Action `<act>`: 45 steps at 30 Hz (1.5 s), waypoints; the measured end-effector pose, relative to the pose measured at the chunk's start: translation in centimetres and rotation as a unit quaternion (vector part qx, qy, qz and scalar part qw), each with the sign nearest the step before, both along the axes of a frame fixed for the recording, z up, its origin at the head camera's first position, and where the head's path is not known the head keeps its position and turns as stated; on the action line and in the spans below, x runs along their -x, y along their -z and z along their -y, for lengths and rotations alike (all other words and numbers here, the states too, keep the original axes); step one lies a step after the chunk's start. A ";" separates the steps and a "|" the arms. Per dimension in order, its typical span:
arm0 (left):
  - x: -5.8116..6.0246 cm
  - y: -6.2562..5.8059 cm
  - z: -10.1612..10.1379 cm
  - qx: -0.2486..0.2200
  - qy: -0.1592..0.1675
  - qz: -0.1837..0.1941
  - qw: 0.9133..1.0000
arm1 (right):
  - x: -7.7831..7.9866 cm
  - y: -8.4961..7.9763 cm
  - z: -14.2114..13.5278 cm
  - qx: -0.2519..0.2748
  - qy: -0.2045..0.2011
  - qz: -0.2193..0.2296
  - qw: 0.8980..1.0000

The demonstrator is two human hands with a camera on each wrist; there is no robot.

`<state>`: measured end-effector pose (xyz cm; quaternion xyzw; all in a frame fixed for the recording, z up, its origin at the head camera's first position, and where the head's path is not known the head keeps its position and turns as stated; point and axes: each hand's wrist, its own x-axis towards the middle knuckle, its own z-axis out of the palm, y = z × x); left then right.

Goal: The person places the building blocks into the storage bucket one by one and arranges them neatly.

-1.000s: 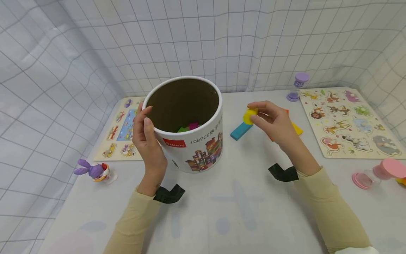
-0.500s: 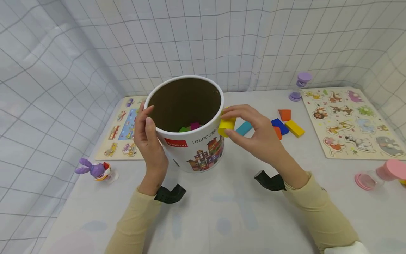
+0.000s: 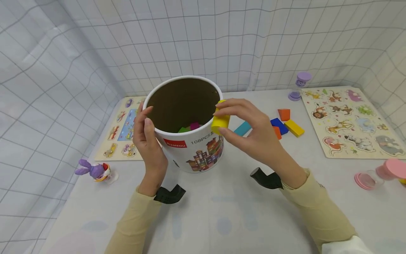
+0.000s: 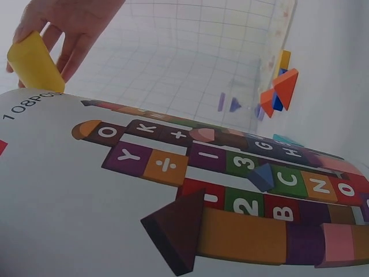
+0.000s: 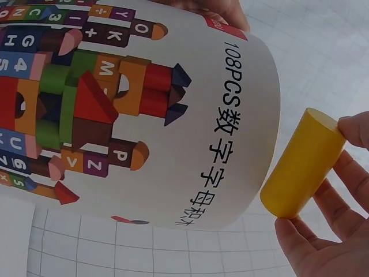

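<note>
My right hand (image 3: 250, 128) pinches a yellow cylinder block (image 3: 220, 121) by its ends, between thumb and fingers, right at the bucket's near right rim. In the right wrist view the yellow cylinder (image 5: 302, 164) overlaps the rim's edge. The white printed bucket (image 3: 177, 141) leans toward me, its mouth facing up and forward. Several blocks, green (image 3: 184, 129) and magenta (image 3: 194, 125) among them, show at the bottom inside. My left hand (image 3: 149, 148) grips the bucket's left side, thumb on the outside near the rim, fingers behind it.
Right of the bucket lie a teal block (image 3: 243, 128), a blue block (image 3: 279, 125), a yellow block (image 3: 294, 127) and orange blocks (image 3: 284, 114). Wooden puzzle boards (image 3: 352, 123) flank both sides. A purple sand timer (image 3: 299, 86), a pink timer (image 3: 377, 173) and a purple rabbit toy (image 3: 95, 170) stand around.
My right hand has carried the yellow cylinder leftward from above the teal block to the bucket's rim, then slightly up. The left hand keeps its grip on the bucket.
</note>
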<state>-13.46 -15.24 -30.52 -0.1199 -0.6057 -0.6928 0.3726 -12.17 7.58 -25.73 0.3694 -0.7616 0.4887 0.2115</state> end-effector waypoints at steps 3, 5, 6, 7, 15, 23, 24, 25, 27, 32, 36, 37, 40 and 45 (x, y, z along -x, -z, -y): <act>-0.4 -0.5 -0.3 -0.003 0.001 0.002 1.000 | 0.4 -0.2 0.6 -0.004 -0.015 -0.012 1.000; -0.7 -0.8 -0.5 -0.001 -0.001 0.005 1.000 | 0.6 -0.4 1.0 -0.010 -0.021 -0.015 1.000; -0.8 -1.0 -0.6 -0.001 -0.001 0.007 1.000 | 0.7 -0.5 1.2 -0.014 -0.024 -0.017 0.999; -0.9 -1.1 -0.6 0.001 -0.003 0.008 1.000 | 0.8 -0.6 1.3 -0.019 -0.025 -0.017 0.999; -0.9 -1.1 -0.6 0.004 -0.005 0.013 1.000 | 1.9 -0.8 2.4 -0.035 -0.025 0.008 0.999; 0.3 0.5 0.3 -0.007 -0.001 0.008 1.000 | 2.5 -0.6 2.9 -0.062 -0.002 0.025 0.998; 0.4 0.5 0.3 -0.008 -0.001 0.007 1.000 | 2.5 -0.5 2.8 -0.073 0.001 0.025 0.997; 0.4 0.6 0.3 -0.008 0.000 0.006 1.000 | 2.5 -0.4 2.7 -0.084 0.005 0.023 0.996; 0.5 0.6 0.3 -0.007 0.000 0.004 1.000 | 2.4 -0.2 2.6 -0.102 0.006 0.018 0.995; 0.3 0.4 0.2 -0.006 0.002 0.002 1.000 | 1.9 0.2 1.7 -0.113 -0.001 0.008 0.994; -0.5 -0.5 -0.3 0.000 0.004 0.003 1.000 | 1.1 0.7 0.0 -0.106 0.012 0.026 0.994; -0.7 -0.7 -0.4 -0.001 0.005 0.002 1.000 | 1.0 1.0 -0.7 -0.102 0.020 0.034 0.994; -1.0 -1.2 -0.7 0.001 0.006 -0.001 1.000 | 0.5 1.3 -2.9 -0.100 0.057 0.062 0.991; -1.0 -1.3 -0.6 0.001 0.007 0.002 1.000 | 1.7 4.7 -8.5 -0.109 0.142 0.137 0.974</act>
